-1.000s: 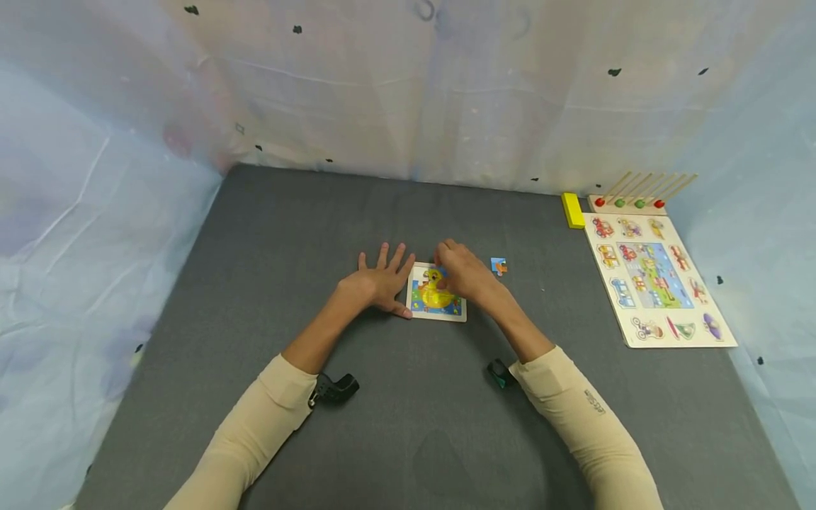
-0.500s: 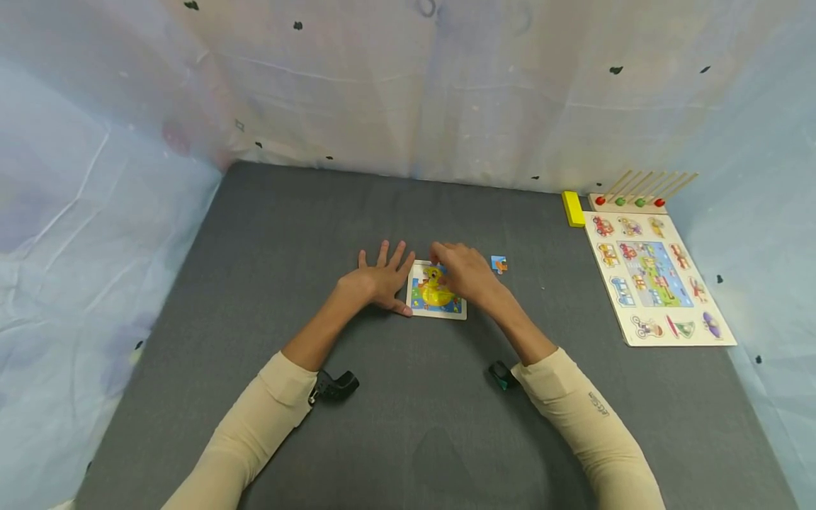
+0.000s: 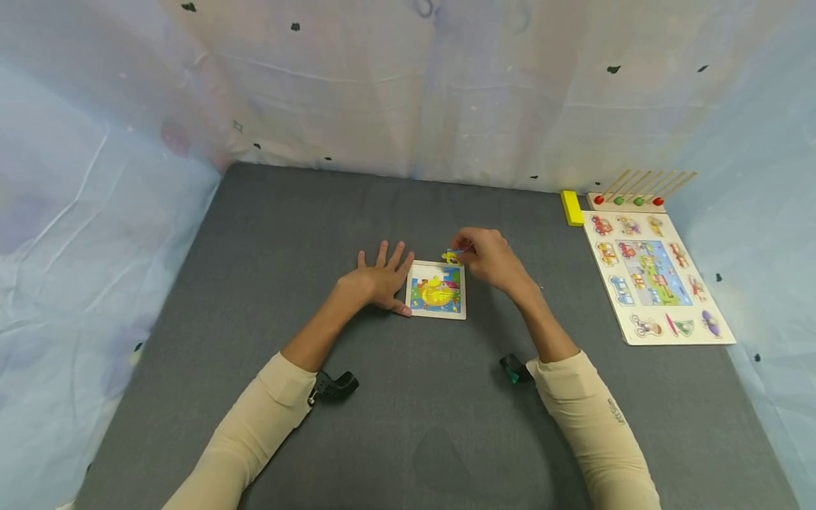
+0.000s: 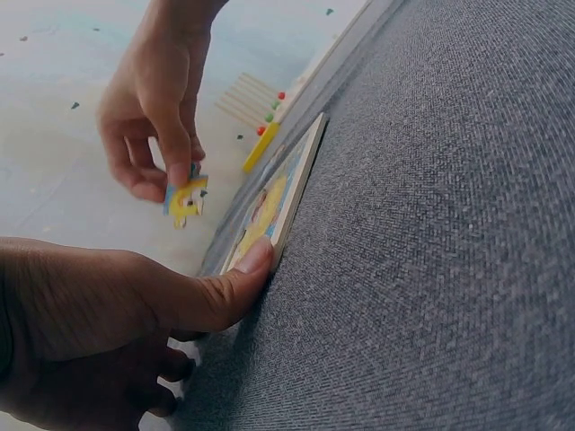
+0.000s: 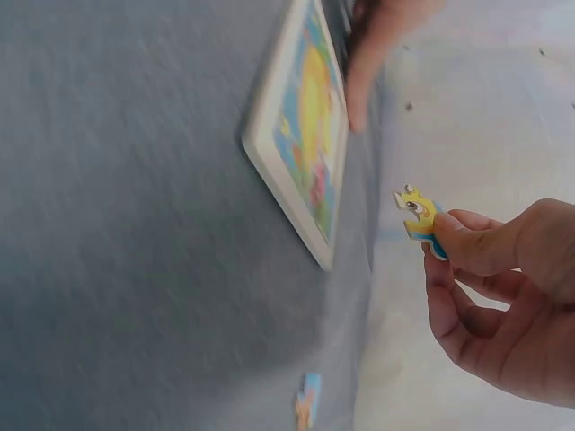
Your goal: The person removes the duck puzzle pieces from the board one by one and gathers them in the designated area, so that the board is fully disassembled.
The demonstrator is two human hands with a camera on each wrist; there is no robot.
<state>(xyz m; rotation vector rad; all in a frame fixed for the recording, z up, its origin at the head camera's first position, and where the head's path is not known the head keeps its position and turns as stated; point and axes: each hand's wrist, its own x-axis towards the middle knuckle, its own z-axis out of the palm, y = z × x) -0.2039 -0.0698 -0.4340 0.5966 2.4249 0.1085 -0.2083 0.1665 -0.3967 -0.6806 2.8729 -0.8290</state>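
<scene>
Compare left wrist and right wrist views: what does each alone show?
Left wrist only: the yellow rectangular block and the wooden peg rack with red and green beads. Right wrist only: a loose blue-and-orange puzzle piece. Both: the wooden-framed duck puzzle, the left hand, and the right hand pinching a yellow-and-blue puzzle piece.

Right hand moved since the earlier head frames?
Yes: the right hand shifted right and up in frame, from over the puzzle to just past its far right corner.

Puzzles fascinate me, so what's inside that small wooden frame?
The frame holds puzzle pieces showing part of a yellow duck; a pale base shows at upper left. Whatever lies under the pieces is covered.
</scene>
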